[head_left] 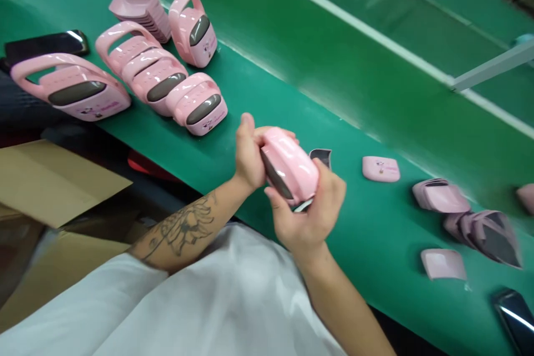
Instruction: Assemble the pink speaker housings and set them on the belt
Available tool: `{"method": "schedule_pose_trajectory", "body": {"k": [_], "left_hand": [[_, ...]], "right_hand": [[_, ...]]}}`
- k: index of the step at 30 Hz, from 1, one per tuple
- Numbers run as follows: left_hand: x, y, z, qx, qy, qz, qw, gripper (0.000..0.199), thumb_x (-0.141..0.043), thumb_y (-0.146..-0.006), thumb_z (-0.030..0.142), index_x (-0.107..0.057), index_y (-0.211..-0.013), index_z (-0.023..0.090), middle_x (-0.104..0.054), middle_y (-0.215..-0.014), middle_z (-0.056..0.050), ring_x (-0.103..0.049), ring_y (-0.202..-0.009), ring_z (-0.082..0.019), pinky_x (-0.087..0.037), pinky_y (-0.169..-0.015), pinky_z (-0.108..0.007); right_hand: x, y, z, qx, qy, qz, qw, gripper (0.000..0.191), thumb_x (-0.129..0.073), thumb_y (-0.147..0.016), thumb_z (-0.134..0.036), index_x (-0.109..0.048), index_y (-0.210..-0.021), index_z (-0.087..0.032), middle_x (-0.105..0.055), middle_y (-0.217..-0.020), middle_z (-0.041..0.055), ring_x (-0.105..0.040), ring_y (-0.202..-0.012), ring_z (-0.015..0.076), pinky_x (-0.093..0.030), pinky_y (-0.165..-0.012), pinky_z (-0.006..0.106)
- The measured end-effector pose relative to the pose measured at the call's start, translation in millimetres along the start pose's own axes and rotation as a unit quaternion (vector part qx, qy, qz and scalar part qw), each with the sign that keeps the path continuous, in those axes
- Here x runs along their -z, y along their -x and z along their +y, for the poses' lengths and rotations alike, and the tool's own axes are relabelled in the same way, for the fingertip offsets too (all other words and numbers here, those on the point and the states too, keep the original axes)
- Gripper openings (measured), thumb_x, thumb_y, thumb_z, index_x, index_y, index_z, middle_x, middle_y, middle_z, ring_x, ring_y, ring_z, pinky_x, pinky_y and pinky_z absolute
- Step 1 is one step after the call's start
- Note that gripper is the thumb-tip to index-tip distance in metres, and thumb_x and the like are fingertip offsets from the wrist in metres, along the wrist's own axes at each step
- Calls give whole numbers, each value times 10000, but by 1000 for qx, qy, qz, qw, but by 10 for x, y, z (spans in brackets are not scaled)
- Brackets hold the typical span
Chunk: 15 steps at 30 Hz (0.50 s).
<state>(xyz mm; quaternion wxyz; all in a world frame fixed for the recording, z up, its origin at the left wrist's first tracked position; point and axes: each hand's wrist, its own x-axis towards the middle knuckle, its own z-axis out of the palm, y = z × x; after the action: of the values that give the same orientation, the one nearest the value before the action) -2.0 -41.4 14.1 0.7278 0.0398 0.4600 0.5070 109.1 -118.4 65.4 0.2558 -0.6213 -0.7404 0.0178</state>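
A glossy pink plastic housing [294, 158] with a dark oval window is held between both hands, in front of a white shirt. My left hand [250, 158] grips its left end, thumb pointing up. My right hand [311, 214] is wrapped round the lower right end, thumb near the dark window. Just beyond the right fingers, a curved panel with a dark inner side [322, 156] shows partly on the green bench. To the left stand several similar pink housings with loop handles, the nearest handled housing [204, 105] showing a dark window and a small printed picture.
Behind the housings sits a stack of pink trays [139, 8]. A black phone [45, 47] lies far left. On the right are a printed pink panel [380, 169], stacked pink shells [442, 196], a single shell [443, 264] and a dark glossy object [515, 317]. Cardboard [58, 178] stands below left.
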Motion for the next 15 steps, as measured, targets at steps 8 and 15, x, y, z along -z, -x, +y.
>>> {"method": "schedule_pose_trajectory", "body": {"k": [8, 15], "left_hand": [[168, -68, 112, -3, 18, 27, 999, 890, -483, -857, 951, -780, -756, 118, -794, -845, -208, -786, -770, -331, -647, -712, -442], [201, -85, 139, -72, 34, -46, 996, 872, -518, -879, 954, -819, -868, 136, -817, -926, -174, -789, -844, -291, -639, -766, -407]], "right_hand": [[-13, -21, 83, 12, -75, -101, 992, 870, -700, -1014, -610, -430, -1648, -79, -589, -1505, 193, -552, -1500, 189, -579, -1250, 349], [73, -79, 80, -5, -82, -119, 989, 779, -806, -947, -456, -501, -1598, -156, -632, -1465, 162, -621, -1426, 197, -625, -1164, 373]]}}
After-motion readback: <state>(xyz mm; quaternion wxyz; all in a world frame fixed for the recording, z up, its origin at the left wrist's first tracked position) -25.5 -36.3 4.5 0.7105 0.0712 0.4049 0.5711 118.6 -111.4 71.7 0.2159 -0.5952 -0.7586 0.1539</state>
